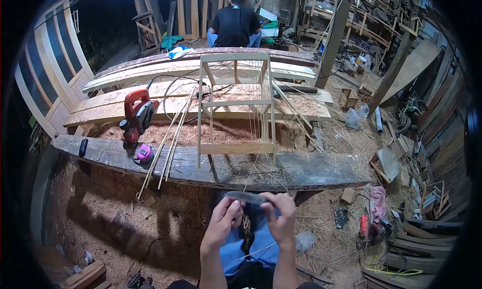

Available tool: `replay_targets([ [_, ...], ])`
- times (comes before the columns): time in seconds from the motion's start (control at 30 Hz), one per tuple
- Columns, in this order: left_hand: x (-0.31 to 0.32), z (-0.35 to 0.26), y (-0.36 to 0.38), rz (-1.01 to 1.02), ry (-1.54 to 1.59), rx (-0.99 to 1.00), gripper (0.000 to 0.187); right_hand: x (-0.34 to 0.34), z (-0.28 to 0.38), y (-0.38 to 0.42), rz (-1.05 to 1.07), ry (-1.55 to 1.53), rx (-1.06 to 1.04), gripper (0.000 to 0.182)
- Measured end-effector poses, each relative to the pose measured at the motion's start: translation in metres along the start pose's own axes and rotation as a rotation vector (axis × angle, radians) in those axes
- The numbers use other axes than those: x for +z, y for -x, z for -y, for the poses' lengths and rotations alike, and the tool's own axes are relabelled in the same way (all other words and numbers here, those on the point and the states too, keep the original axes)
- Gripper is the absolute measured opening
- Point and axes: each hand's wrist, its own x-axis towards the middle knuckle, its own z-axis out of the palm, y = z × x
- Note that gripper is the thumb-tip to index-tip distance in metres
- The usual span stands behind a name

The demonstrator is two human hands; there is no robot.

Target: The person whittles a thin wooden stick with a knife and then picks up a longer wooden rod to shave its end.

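A short dark flat tool, like a blade, [247, 196] is held level over the lap, between both hands. My left hand [226, 217] has its fingers closed round the left end. At the right end, my right hand [282, 212] pinches it between thumb and fingers. A thin strip [256, 252] lies across the blue-clad lap. Just beyond the hands, a wooden frame [237, 148] with thin vertical strands on its right side stands on the worn bench plank [321, 169]. Thin shavings [268, 174] lie near its foot.
On the bench are a red power planer [134, 119], a pink tape measure [145, 153], a small black object [83, 147] and long thin sticks [173, 141]. A person [235, 25] sits beyond the boards, back turned. Shavings cover the floor; a red tool [364, 225] lies right.
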Motion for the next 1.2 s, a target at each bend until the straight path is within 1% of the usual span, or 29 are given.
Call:
replay_targets([
  [0.03, -0.002, 0.006, 0.0, 0.03, 0.082, 0.008, 0.014, 0.007, 0.006, 0.001, 0.029, -0.037, -0.032, 0.032],
  [0.07, -0.002, 0.01, 0.001, 0.027, 0.084, 0.007, 0.014, 0.012, 0.012, 0.002, 0.059, -0.073, -0.064, 0.032],
  [0.13, 0.006, 0.005, 0.004, -0.03, 0.029, 0.004, 0.012, 0.018, 0.02, 0.003, 0.073, -0.044, -0.066, 0.033],
  [0.2, -0.004, 0.009, 0.004, -0.001, 0.025, 0.026, 0.009, 0.018, 0.022, 0.003, 0.085, -0.019, -0.067, 0.034],
  [0.27, -0.009, 0.013, 0.004, 0.002, -0.267, 0.109, 0.011, 0.015, 0.021, 0.001, 0.109, 0.019, -0.065, 0.035],
  [0.37, -0.005, 0.012, 0.005, -0.004, -0.303, 0.117, 0.014, 0.014, 0.02, 0.0, 0.119, 0.002, -0.061, 0.035],
  [0.5, 0.007, 0.002, 0.006, 0.008, -0.307, 0.116, 0.013, 0.008, 0.017, -0.001, 0.122, 0.02, -0.067, 0.034],
  [0.57, 0.011, 0.001, 0.006, 0.014, -0.384, 0.189, 0.012, 0.006, 0.012, -0.002, 0.09, 0.024, -0.086, 0.034],
  [0.7, 0.006, 0.008, 0.003, 0.018, -0.451, 0.235, 0.013, -0.001, 0.009, -0.003, 0.089, 0.072, -0.051, 0.033],
  [0.77, 0.005, 0.003, 0.006, -0.105, -0.478, 0.099, 0.014, -0.003, -0.001, -0.002, 0.003, 0.171, -0.031, 0.031],
  [0.83, 0.002, -0.007, 0.013, -0.089, -0.458, 0.107, 0.014, -0.011, -0.028, 0.001, -0.183, 0.291, 0.099, 0.028],
  [0.87, 0.0, -0.013, 0.018, -0.07, -0.438, 0.113, 0.014, -0.02, -0.045, 0.004, -0.283, 0.282, 0.227, 0.029],
  [0.9, -0.004, -0.019, 0.022, -0.079, -0.42, 0.085, 0.014, -0.034, -0.052, 0.003, -0.319, 0.406, 0.219, 0.034],
  [0.93, -0.006, -0.022, 0.021, -0.083, -0.418, 0.087, 0.014, -0.046, -0.059, 0.006, -0.333, 0.364, 0.258, 0.037],
  [1.0, -0.008, -0.024, 0.019, -0.1, -0.26, 0.064, 0.014, -0.053, -0.06, 0.009, -0.368, 0.27, 0.297, 0.038],
  [1.03, -0.014, -0.017, 0.013, -0.072, -0.208, 0.065, 0.014, -0.053, -0.059, 0.01, -0.366, 0.275, 0.296, 0.038],
  [1.1, -0.012, -0.008, 0.006, -0.057, -0.2, 0.072, 0.014, -0.043, -0.053, 0.01, -0.251, 0.219, 0.266, 0.042],
  [1.13, -0.009, -0.006, 0.004, -0.046, -0.196, 0.081, 0.015, -0.037, -0.046, 0.008, -0.255, 0.217, 0.269, 0.042],
  [1.2, -0.002, -0.008, 0.002, -0.046, -0.193, 0.066, 0.014, -0.022, -0.027, 0.002, -0.091, 0.113, 0.142, 0.037],
])
